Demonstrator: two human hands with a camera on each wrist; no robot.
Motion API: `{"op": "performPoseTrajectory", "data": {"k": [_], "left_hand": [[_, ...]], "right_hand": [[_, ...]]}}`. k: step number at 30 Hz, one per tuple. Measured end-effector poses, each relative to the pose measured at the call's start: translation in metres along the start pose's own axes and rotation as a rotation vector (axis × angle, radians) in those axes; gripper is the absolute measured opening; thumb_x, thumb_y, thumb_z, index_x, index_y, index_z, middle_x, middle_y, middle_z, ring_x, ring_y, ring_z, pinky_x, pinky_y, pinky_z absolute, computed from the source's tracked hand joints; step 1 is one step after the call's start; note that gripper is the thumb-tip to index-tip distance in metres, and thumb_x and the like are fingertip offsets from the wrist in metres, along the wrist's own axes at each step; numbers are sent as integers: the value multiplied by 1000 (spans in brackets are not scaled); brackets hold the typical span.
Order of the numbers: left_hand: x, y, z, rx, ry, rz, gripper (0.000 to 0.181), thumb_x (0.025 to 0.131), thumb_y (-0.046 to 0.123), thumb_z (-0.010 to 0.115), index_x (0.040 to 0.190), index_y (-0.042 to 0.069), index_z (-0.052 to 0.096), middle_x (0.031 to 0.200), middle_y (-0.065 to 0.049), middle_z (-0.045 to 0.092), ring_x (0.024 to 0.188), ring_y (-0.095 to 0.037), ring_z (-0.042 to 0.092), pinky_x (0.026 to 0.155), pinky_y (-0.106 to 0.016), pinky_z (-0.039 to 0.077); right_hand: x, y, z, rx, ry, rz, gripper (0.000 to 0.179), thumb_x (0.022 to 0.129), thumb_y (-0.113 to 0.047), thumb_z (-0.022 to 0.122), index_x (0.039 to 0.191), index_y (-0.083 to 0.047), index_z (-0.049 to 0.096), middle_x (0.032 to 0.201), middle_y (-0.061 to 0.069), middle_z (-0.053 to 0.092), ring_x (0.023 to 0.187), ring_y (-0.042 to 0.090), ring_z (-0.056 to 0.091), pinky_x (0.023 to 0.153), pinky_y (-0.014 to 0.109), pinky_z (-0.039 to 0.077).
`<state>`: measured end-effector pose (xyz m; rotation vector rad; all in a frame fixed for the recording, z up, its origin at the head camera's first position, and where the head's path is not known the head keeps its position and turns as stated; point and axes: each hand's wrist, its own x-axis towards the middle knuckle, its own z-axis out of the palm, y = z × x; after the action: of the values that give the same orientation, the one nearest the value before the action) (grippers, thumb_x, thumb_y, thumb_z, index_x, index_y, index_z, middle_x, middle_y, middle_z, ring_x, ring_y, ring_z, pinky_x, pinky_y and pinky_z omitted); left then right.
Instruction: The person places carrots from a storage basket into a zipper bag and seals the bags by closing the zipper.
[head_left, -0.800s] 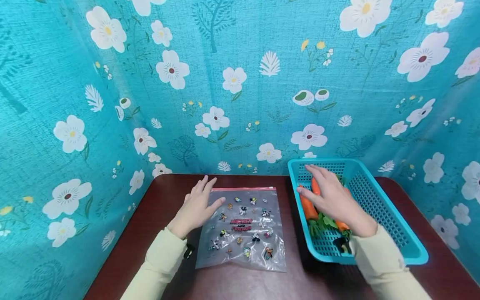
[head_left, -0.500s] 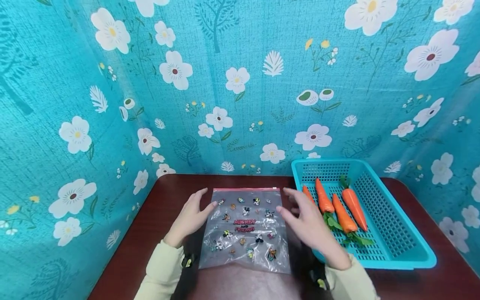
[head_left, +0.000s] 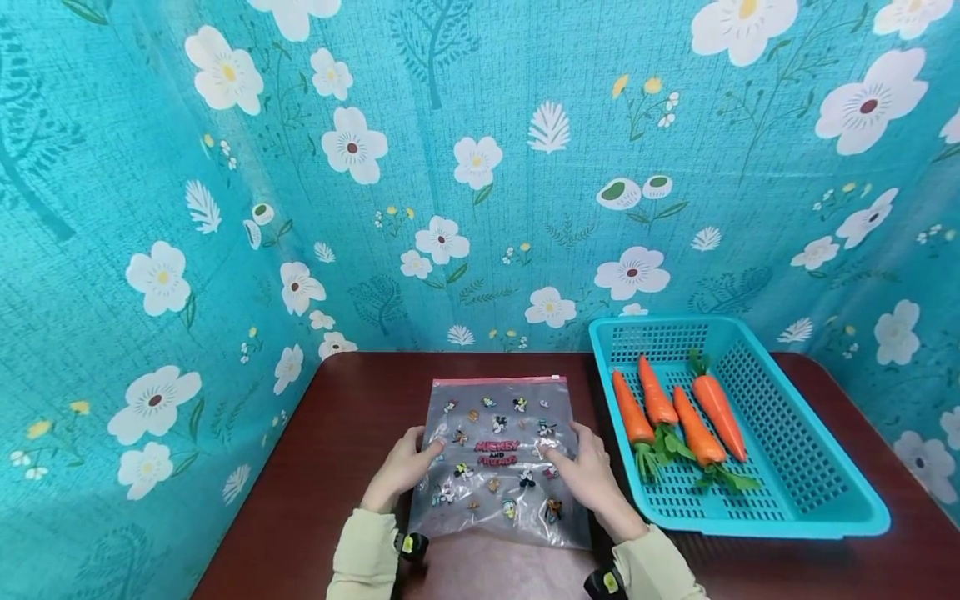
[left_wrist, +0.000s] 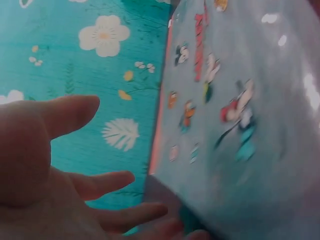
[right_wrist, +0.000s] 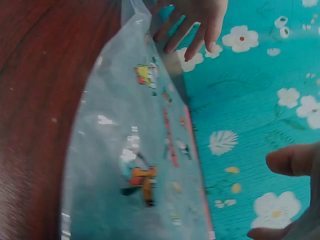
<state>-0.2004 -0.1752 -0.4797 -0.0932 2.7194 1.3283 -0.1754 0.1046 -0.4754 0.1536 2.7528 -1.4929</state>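
Showing cartoon figures (head_left: 510,508), translucent pink-edged bag (head_left: 497,472), left hand (head_left: 400,469) and right hand (head_left: 590,475) at its sides, fingers (left_wrist: 102,184) apart

Tabletop (head_left: 300,500) room leftward, basket (head_left: 797,433) barrier right of bag (head_left: 491,490)

A small curtained-off nook, homely in its furnishings; flower-printed turquoise cloth (head_left: 517,208) hangs behind the worktop (head_left: 315,483) and along both sides, screening off whatever lies beyond; the worktop is dark red-brown with a slight gloss and rounded far corners, like household furniture; the plastic basket (head_left: 787,527), carrots (head_left: 718,415) and cartoon-printed zip bag (head_left: 491,479) are everyday kitchen goods; whether this is actually a home cannot be told.
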Motion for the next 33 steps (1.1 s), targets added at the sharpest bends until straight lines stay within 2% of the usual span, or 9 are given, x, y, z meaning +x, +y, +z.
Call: {"op": "performPoseTrajectory", "data": {"k": [3,5,11,14,18,21,25,29,33], "left_hand": [[0,-3,4,-23,7,-77,62,93,33,60,137,-6,42,131,-31,48,119,-45,48,95,-58,43],[0,-4,5,-25,24,-95,63,92,34,60,137,-6,43,131,-31,47,118,-47,48,93,-59,43],[2,-11,4,-170,53,-90,53,95,26,59,133,-8,45,123,-26,56,106,-33,57,86,-47,49],[2,-16,7,-243,74,-104,51,96,22,56,134,-9,43,124,-27,55,107,-32,57,87,-45,48],[3,-20,13,-333,126,-133,53,96,20,54,137,-10,39,130,-31,49,116,-39,53,93,-49,46],[4,-23,17,-403,165,-160,54,96,17,53,139,-10,36,130,-34,47,117,-41,51,94,-50,45],[6,-26,21,-449,177,-172,56,95,14,54,140,-12,34,126,-34,51,111,-40,55,90,-47,47],[10,-28,25,-444,156,-156,56,93,12,56,138,-14,36,124,-33,56,109,-37,59,88,-44,49],[12,-27,30,-429,140,-137,47,91,7,55,132,-14,44,116,-28,59,100,-29,60,83,-39,50]], "right_hand": [[3,7,5,47,0,51,70,89,-27,64,140,9,34,138,38,38,126,51,39,101,60,36],[4,10,6,76,-2,67,68,89,-25,63,140,9,33,138,38,36,127,49,39,102,59,36],[11,10,8,114,-21,79,66,90,-23,61,140,9,32,139,37,34,127,47,39,102,58,36],[12,11,8,109,-38,95,65,91,-24,60,141,7,32,139,36,35,125,46,41,99,56,39],[12,13,9,131,-37,117,63,91,-24,60,140,6,33,136,33,39,112,38,50,86,45,46],[12,16,10,159,-36,128,62,91,-22,60,139,8,34,135,32,42,105,33,53,80,38,46],[13,20,10,174,-33,131,61,91,-20,58,139,8,34,140,32,40,115,39,52,91,45,46],[15,23,8,186,-30,134,61,92,-18,56,141,9,32,144,33,36,130,45,40,105,55,36],[17,25,5,212,-20,144,61,93,-19,55,141,10,32,144,34,36,133,46,37,107,55,35]]}}
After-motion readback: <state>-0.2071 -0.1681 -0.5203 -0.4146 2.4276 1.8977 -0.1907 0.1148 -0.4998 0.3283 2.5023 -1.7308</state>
